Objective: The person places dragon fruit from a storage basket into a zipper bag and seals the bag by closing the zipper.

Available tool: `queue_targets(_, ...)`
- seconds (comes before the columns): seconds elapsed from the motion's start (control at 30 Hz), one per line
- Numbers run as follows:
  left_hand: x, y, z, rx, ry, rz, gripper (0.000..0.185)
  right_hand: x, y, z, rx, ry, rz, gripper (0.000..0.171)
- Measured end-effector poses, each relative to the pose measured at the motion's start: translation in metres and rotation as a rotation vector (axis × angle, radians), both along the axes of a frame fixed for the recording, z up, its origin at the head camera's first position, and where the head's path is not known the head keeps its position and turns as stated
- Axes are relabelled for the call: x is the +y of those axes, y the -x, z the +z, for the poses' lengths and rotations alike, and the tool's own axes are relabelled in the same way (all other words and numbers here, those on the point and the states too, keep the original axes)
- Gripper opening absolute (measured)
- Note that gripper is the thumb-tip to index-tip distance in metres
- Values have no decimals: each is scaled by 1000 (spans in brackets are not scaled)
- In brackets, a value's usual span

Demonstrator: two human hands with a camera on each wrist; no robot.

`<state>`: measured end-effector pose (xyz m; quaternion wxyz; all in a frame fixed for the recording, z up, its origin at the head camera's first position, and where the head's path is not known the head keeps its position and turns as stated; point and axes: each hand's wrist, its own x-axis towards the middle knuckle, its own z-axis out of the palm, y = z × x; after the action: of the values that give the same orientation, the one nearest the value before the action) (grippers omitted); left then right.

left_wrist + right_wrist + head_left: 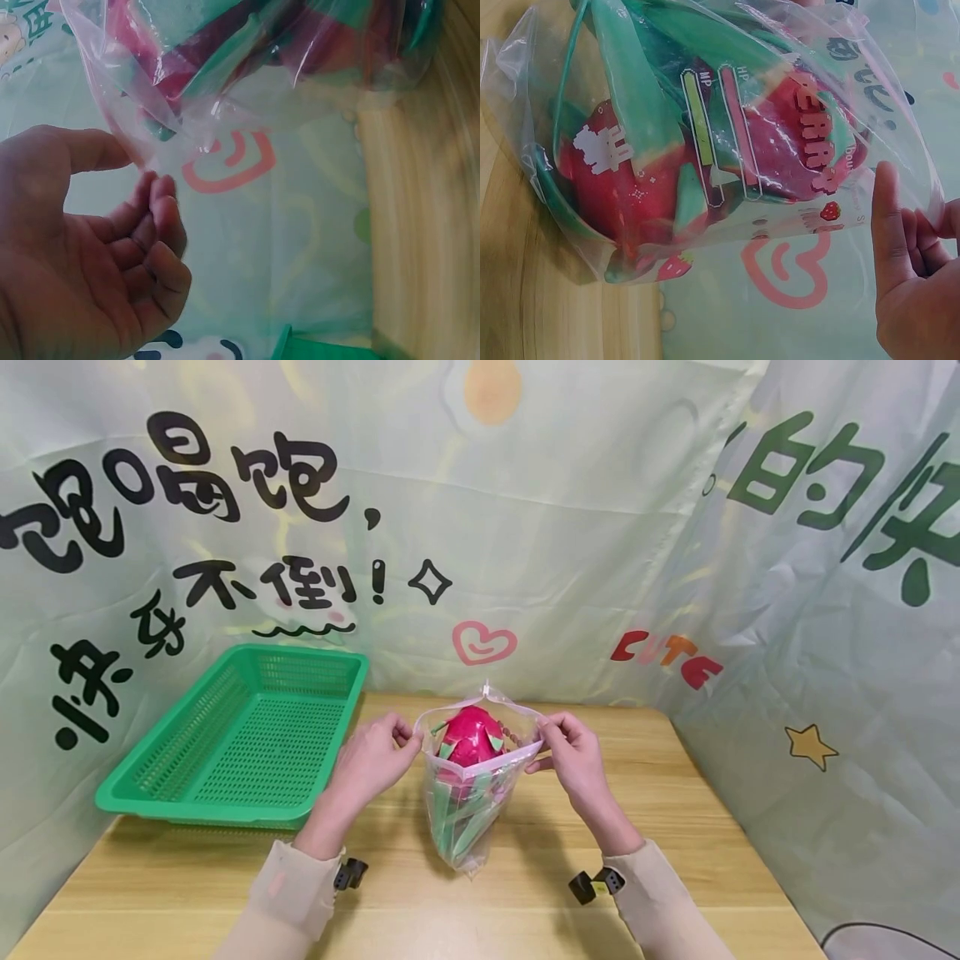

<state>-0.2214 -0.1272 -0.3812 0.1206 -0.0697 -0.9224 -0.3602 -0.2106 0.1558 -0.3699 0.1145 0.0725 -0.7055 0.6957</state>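
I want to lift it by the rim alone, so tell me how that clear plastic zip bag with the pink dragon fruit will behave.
The clear plastic zip bag looks thin and creased, so it will likely sag and stretch at the rim. The pink dragon fruit fills it, so it is probably bottom-heavy and may swing. Both hands pinch only the edges; the film could slip.

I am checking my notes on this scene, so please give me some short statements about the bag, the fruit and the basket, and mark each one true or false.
1. The left hand and the right hand each pinch one side of the mouth of the clear zip bag. True.
2. A dragon fruit sits inside the bag. True.
3. The green basket holds a second dragon fruit. False: no fruit is seen in it.
4. The bag lies flat on the wooden table. False: it stands upright, held at the top.
5. The basket is to the right of the bag. False: it is on the left.
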Motion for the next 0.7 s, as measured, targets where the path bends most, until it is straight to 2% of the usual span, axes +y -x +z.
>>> queue_targets(0.1, 1, 0, 0, 0, -33, -5, 17, 1, 1, 0, 4, -3, 0, 23)
queue_targets(0.23, 4, -2, 2, 29, -136, -17, 16, 2, 1, 1, 9, -16, -1, 23)
queue_targets(0.43, 9, -11, 16, 117, -316, -58, 11, 0, 0, 7, 21, -45, -3, 22)
queue_targets(0.57, 14, -18, 27, 150, -351, -85, 9, 0, 0, 12, 34, -64, -10, 22)
queue_targets(0.7, 19, -24, 33, 153, -359, -109, 8, 0, 4, 16, 38, -89, -25, 22)
